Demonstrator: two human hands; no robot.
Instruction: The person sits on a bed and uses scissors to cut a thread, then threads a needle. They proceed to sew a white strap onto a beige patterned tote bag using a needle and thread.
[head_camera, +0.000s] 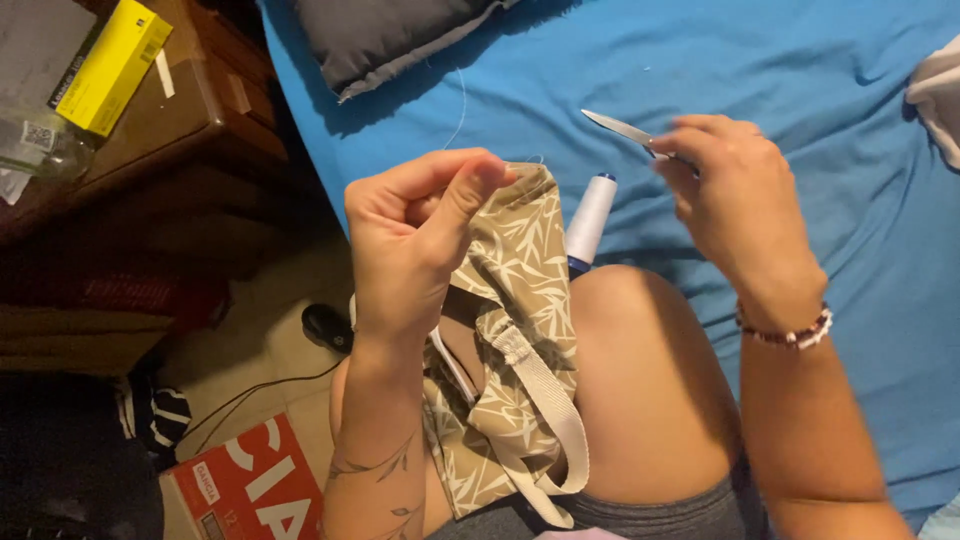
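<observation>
I see my left hand (415, 235) pinching the top edge of a tan leaf-print fabric pouch (515, 340) with beige webbing strap (545, 400), held over my knee. Right of the pouch, my right hand (735, 200) pinches small scissors (620, 128). A white thread spool (590, 220) lies on the blue bed sheet (800, 80) between them.

Left hand (415, 235) pinches top edge of tan leaf-print fabric piece (515, 350) with beige straps, held over lap. Right hand (735, 205) grips small scissors (622, 130), blades pointing left. White thread spool (590, 220) lies on blue bed sheet (800, 90) between hands. Grey pillow (385, 35) at top.
</observation>
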